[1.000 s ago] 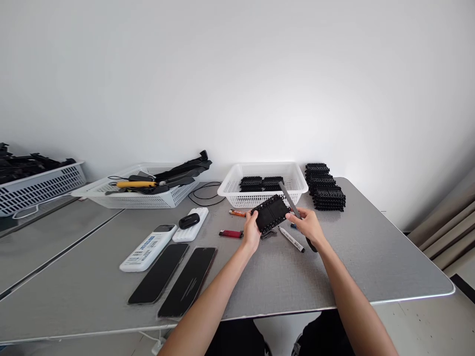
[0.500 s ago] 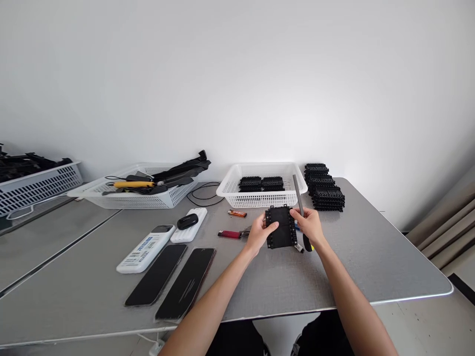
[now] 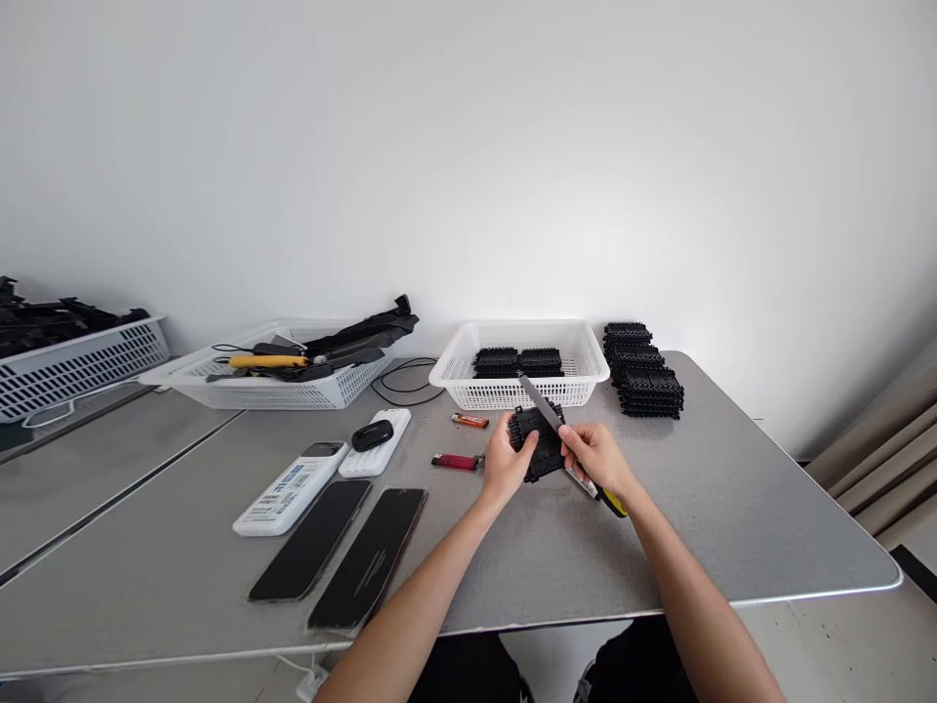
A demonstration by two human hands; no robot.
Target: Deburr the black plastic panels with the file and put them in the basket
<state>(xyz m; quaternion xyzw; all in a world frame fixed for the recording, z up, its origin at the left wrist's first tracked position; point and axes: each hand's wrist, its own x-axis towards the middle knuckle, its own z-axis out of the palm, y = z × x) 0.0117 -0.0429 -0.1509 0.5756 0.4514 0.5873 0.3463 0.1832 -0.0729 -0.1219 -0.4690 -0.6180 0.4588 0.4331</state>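
While a white wall [image 3: 439, 146] is spanning the background, a gray table [image 3: 556, 566] is standing before it, three plastic baskets [image 3: 475, 395] lining the back: one heaped with black parts [image 3: 65, 322] at far left, one holding assorted tools [image 3: 268, 361], one holding black panels [image 3: 540, 361]. Stacked panels [image 3: 650, 393] are sitting just right of the third basket. Two dark phones [image 3: 311, 540] are lying side by side at front left, white power banks [image 3: 289, 491] beside and behind them. Left hand [image 3: 505, 464] is gripping a ridged black panel [image 3: 548, 451] by its left side, thumb on top, above the table in front of the third basket. Right hand [image 3: 598, 459] is holding a flat file [image 3: 540, 402], yellow-and-black handle [image 3: 613, 502] sticking out below; blade is slanting across the panel, contact unclear. White marker [image 3: 584, 482] is lying partly hidden by the right hand. Red-handled item [image 3: 455, 461] and orange lighter [image 3: 469, 421] are lying left of the panel. Black case [image 3: 373, 435] is resting on the farther power bank.
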